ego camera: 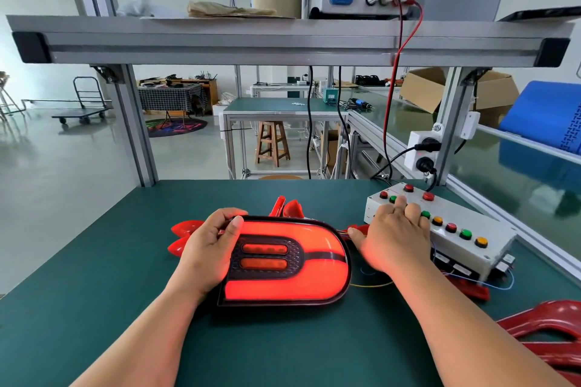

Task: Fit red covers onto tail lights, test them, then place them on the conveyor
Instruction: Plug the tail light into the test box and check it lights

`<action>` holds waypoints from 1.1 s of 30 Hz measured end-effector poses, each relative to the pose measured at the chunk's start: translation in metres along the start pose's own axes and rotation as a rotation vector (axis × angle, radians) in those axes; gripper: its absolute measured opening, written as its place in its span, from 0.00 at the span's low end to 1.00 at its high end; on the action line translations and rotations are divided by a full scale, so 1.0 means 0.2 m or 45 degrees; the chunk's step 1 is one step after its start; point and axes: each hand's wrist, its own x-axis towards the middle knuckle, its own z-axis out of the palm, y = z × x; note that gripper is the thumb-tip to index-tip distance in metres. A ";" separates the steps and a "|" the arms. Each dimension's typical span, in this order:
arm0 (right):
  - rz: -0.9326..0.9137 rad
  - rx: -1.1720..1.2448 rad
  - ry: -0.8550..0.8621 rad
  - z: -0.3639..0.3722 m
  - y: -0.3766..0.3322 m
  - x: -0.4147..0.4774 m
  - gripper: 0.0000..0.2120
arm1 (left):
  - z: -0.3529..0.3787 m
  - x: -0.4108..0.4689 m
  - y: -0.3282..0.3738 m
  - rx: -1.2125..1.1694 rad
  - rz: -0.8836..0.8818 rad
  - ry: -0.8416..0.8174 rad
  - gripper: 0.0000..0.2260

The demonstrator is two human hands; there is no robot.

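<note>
Red glow fills the tail light (284, 264) lying flat on the green bench mat (94, 276). Left hand (209, 250) grips its left end. Right hand (394, 237) rests flat-fingered on the button box (446, 229), grasping nothing. Risk: lifting the lamp strains the thin wires (371, 284), breaking contact mid-test.

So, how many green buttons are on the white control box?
3 green buttons: one at the far-left end, one just right of the right hand, one further right. The hand may hide more.
</note>
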 end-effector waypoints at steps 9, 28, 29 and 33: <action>0.002 0.033 -0.008 -0.01 0.00 0.01 0.37 | -0.01 0.01 -0.03 0.095 0.062 0.007 0.06; 0.087 -0.044 0.005 -0.12 0.14 -0.10 0.46 | 0.00 -0.01 0.02 0.173 0.083 0.006 0.05; 0.111 -0.057 -0.015 -0.12 0.16 -0.12 0.47 | 0.00 -0.01 0.02 0.179 0.087 0.009 0.05; 0.162 -0.089 -0.049 -0.10 0.19 -0.16 0.48 | 0.00 -0.01 0.01 0.187 0.096 0.001 0.05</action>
